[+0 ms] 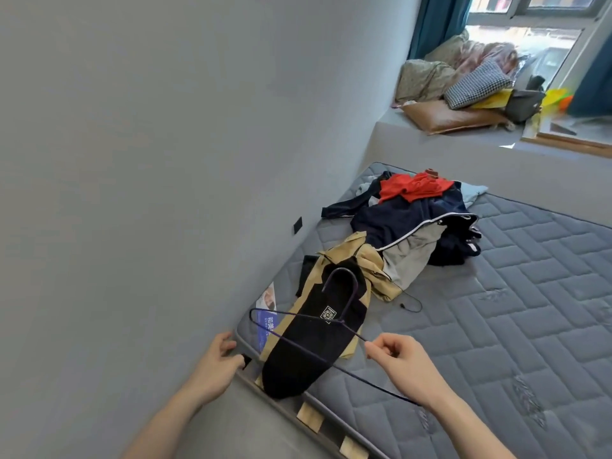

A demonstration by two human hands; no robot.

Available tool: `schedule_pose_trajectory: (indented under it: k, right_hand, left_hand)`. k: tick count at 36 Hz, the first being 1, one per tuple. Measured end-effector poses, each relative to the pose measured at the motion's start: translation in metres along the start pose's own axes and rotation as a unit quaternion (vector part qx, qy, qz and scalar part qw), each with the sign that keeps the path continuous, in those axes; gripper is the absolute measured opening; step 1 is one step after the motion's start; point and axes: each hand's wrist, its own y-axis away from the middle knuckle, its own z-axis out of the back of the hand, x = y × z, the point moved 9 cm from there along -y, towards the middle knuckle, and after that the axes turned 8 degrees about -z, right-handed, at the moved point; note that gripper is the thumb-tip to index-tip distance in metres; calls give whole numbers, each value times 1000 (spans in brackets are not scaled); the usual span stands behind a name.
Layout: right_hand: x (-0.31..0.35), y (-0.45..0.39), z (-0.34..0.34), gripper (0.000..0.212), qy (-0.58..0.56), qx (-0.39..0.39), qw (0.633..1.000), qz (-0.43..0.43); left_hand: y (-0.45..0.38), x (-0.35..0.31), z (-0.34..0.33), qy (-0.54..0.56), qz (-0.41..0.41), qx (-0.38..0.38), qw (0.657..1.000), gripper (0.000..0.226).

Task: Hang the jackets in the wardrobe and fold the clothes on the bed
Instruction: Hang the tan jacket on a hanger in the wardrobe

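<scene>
Jacket point(311, 329) overhangs the mattress edge point(331, 405); right hand point(402, 359) pinches hanger point(298, 318), left hand point(217, 362) grips its corner.

Right hand point(399, 356) pinching a thin dark wire hanger point(299, 318) above a tan and black jacket point(318, 323) spread at the mattress point(513, 326) corner. Left hand point(218, 362) gripping a black edge of that jacket by the grey wall point(165, 160). Beyond, heaped clothes point(417, 220) topped with red; bedding point(457, 77) piled below the window point(536, 44).
</scene>
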Motion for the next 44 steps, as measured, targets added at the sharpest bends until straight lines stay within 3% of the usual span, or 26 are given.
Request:
schedule_pose_trajectory:
  k: [8,14,25,34,36,39,42,44]
  right_hand:
    - [-1,-61,2,35,-45,-89,991,-85]
    - [-12,-90,-1,36,-79,-183,964,-179]
    - [-48,-148,-27,33,-165,-286,898,-292]
    - [-107,-159,-56,32,-230,-348,848,-328]
    - [-117,-155,-59,33,-238,-375,833,-331]
    - [-124,-147,-68,35,-241,-391,819,-343]
    - [-120,-134,-80,41,-261,-411,792,-368]
    - [-110,-127,-87,44,-269,-407,786,-380]
  left_hand:
    - [-128,-22,-25,-90,-16,145,985,31]
    - [-245,-66,-82,-189,-94,251,945,39]
    - [-423,-147,-214,-371,-228,300,849,48]
    - [-483,-119,-295,-515,-242,330,753,52]
    - [-487,-116,-296,-509,-253,309,763,45]
    - [-481,-117,-286,-431,-270,285,813,20]
    - [-455,-129,-260,-297,-251,288,875,15]
    - [-431,-143,-239,-206,-230,310,899,14]
